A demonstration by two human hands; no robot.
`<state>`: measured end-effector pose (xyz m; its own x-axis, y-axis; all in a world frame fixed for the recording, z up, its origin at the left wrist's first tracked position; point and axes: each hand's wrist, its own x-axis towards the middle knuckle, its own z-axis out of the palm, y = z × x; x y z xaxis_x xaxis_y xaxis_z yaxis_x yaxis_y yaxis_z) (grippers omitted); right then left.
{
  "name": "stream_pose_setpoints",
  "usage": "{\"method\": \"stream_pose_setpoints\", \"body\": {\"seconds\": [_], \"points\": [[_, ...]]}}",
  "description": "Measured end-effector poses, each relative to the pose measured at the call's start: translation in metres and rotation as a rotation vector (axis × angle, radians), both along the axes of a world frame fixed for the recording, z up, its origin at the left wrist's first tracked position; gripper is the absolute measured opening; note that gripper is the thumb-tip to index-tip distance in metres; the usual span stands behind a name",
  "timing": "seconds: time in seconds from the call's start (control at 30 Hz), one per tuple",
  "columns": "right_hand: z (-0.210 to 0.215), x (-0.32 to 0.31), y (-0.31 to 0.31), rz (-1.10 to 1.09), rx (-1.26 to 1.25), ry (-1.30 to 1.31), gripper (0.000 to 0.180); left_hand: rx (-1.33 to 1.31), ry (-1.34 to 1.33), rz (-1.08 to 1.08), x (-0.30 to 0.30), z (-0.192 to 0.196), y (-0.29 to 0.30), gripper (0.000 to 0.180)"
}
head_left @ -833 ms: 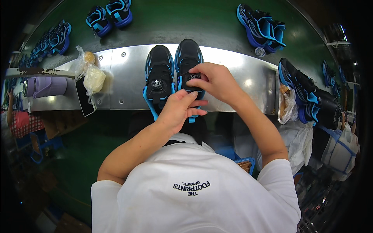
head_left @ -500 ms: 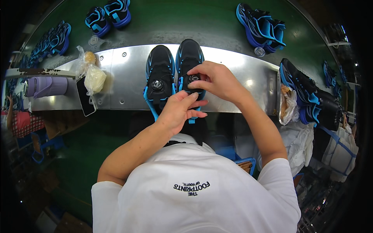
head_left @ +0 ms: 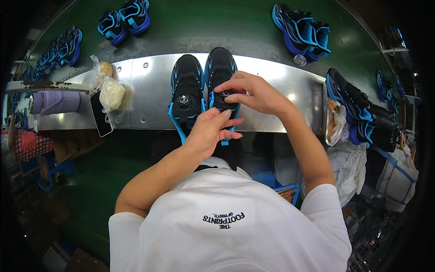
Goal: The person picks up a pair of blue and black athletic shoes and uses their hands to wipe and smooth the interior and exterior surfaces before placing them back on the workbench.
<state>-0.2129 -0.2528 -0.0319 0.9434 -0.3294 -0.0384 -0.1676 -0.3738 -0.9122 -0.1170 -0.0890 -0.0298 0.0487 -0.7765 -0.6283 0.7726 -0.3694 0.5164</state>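
A pair of black and bright-blue sneakers stands side by side on a metal ledge, toes pointing away from me. The left sneaker (head_left: 187, 75) has a round dial on its tongue, and no hand is on it. At the right sneaker (head_left: 220, 63), thumb and index finger of my right hand (head_left: 253, 94) close around a similar dial (head_left: 224, 94). Nearer me, my left hand (head_left: 210, 130) is at this sneaker's collar, thumb against the tongue side and the other fingers reaching across it. The exact grip there is partly hidden.
Beyond the metal ledge (head_left: 156, 99) runs a green belt (head_left: 204, 22) carrying more sneakers (head_left: 301, 34). On the left lie a purple bottle (head_left: 56, 102), a phone (head_left: 100, 115) and bagged food (head_left: 111, 94). Another sneaker (head_left: 346, 97) and a tray with a plastic bag (head_left: 337, 122) are at right.
My right fingers have shifted slightly around the dial, with the index finger moving a little left. The sneakers on the belt have slid slightly left. My left hand stays nearly still.
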Motion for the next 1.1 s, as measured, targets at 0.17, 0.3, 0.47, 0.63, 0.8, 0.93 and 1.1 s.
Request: {"method": "stream_pose_setpoints", "body": {"seconds": [0.17, 0.3, 0.47, 0.63, 0.8, 0.93, 1.1], "points": [[0.001, 0.002, 0.028, -0.291, -0.25, 0.178, 0.031, 0.013, 0.01, 0.001, 0.003, 0.001, -0.003, 0.019], [-0.002, -0.001, 0.017, -0.153, -0.156, -0.026, 0.028, 0.009, -0.021, -0.013, 0.001, 0.0, 0.0, 0.022], [-0.005, 0.003, 0.04, -0.374, -0.164, 0.105, 0.027, -0.022, -0.004, -0.033, 0.004, 0.002, 0.0, 0.028], [-0.023, -0.026, -0.002, -0.507, 0.039, 0.074, 0.054, -0.054, -0.218, -0.568, 0.048, 0.067, 0.001, 0.032], [-0.008, -0.024, 0.023, -0.16, -0.116, -0.01, 0.081, -0.151, -1.436, -0.905, 0.073, 0.049, -0.06, 0.036], [-0.034, -0.014, 0.036, -0.305, -0.073, 0.03, 0.078, -0.064, -1.628, -1.213, 0.058, 0.032, -0.089, 0.05], [-0.044, -0.012, 0.039, -0.344, -0.083, 0.005, 0.07, -0.092, -1.556, -1.244, 0.057, 0.028, -0.091, 0.05]]}}
